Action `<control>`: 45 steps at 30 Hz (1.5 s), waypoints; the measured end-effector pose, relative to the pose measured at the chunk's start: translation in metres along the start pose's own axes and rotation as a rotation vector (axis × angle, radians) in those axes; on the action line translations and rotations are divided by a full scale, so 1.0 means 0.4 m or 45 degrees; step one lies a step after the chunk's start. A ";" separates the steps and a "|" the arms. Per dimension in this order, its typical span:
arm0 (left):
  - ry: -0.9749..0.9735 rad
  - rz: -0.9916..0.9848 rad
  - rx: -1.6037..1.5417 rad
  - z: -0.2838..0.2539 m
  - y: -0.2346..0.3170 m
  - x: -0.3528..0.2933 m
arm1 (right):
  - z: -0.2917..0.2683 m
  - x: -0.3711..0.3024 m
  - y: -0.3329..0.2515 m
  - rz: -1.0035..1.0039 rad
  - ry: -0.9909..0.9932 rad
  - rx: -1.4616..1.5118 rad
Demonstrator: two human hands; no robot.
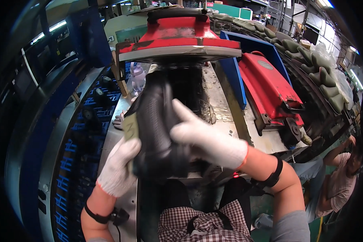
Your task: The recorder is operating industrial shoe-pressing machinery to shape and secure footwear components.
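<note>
A black boot (pixel 151 125), textured on its side and blurred by motion, is held up before me over the machine. My left hand (pixel 119 165), in a white knit glove, grips its lower left side, thumb pressed near a yellow-green marked piece (pixel 131 127). On the boot's right side is my right hand (pixel 205 139), also white-gloved; its thumb points upward and its fingers bend against the boot. Part of those fingers is blurred or hidden. Behind the boot is the dark opening (pixel 185 86) of the machine, beneath its red head (pixel 179 34).
A second red machine part (pixel 268 86) with a blue guard (pixel 234 76) stands to the right. Left runs a conveyor (pixel 78 161) with blue fittings. Green-grey padded pieces (pixel 322 68) line the far right. A clear bottle (pixel 138 76) and another person (pixel 339 181) are nearby.
</note>
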State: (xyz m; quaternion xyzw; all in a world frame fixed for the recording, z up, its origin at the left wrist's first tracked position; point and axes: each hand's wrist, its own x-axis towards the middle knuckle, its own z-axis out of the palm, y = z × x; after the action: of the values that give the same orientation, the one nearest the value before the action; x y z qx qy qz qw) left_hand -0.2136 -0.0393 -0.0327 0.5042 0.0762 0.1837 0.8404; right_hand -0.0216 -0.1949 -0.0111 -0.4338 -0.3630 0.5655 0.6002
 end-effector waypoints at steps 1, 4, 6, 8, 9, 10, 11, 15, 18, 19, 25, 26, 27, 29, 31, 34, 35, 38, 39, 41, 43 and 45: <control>0.019 -0.057 0.117 0.003 0.008 0.047 | -0.026 0.013 -0.008 -0.065 0.083 0.060; -0.024 -0.217 0.600 -0.002 0.061 0.153 | -0.151 0.074 -0.067 -0.014 0.245 0.262; -0.021 0.121 0.886 0.002 0.095 0.170 | -0.236 0.140 -0.067 -0.081 0.452 0.188; -0.027 0.588 0.957 0.015 0.136 0.198 | -0.322 0.236 -0.046 -0.250 0.692 -0.270; 0.019 0.778 1.102 0.022 0.161 0.218 | -0.363 0.285 -0.035 -0.353 0.718 -0.507; 0.039 0.993 1.237 0.030 0.189 0.246 | -0.397 0.341 -0.032 -0.320 0.813 -0.800; 0.084 1.125 1.395 0.037 0.218 0.278 | -0.424 0.386 -0.034 -0.293 0.869 -1.109; 0.148 1.655 1.979 0.068 0.299 0.442 | -0.428 0.486 -0.022 0.208 0.930 -1.985; -0.130 1.372 1.866 0.107 0.339 0.540 | -0.384 0.512 -0.031 0.287 0.859 -2.100; -0.113 1.302 1.930 0.118 0.342 0.563 | -0.374 0.511 -0.031 0.315 0.852 -2.132; -0.264 1.039 1.895 0.146 0.370 0.616 | -0.345 0.475 -0.042 0.313 0.820 -2.182; -0.259 1.056 2.025 0.143 0.374 0.618 | -0.332 0.444 -0.045 0.158 0.836 -2.204; -0.189 1.089 2.106 0.144 0.365 0.625 | -0.317 0.394 -0.038 0.009 0.855 -2.220; -0.153 1.145 2.220 0.138 0.341 0.631 | -0.279 0.254 -0.022 -0.353 0.804 -2.196; -0.216 1.169 2.296 0.126 0.304 0.623 | -0.223 0.077 0.038 -0.697 0.627 -2.101; -0.449 0.970 2.240 0.099 0.233 0.593 | -0.141 -0.099 0.211 -0.565 0.260 -1.638; -0.464 0.959 2.267 0.088 0.204 0.576 | -0.121 -0.121 0.274 -0.404 0.207 -1.450; -0.593 0.786 2.265 0.065 0.126 0.533 | -0.079 -0.093 0.428 0.192 0.052 -0.403; -0.598 0.651 2.282 0.062 0.101 0.521 | -0.072 -0.070 0.460 0.177 -0.020 -0.223; -0.639 0.424 2.277 0.067 0.057 0.508 | -0.057 -0.010 0.499 0.150 -0.115 0.135; -0.675 0.302 2.294 0.073 0.017 0.495 | -0.034 0.049 0.522 0.002 -0.226 0.564; -0.642 0.332 2.315 0.080 -0.010 0.488 | -0.011 0.104 0.532 -0.147 -0.366 0.959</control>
State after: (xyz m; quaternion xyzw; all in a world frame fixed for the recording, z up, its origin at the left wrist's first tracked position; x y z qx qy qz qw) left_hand -0.0230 0.0082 -0.0097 0.9940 -0.0505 0.0321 0.0912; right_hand -0.0908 -0.1573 -0.2130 -0.0791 -0.2345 0.6790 0.6911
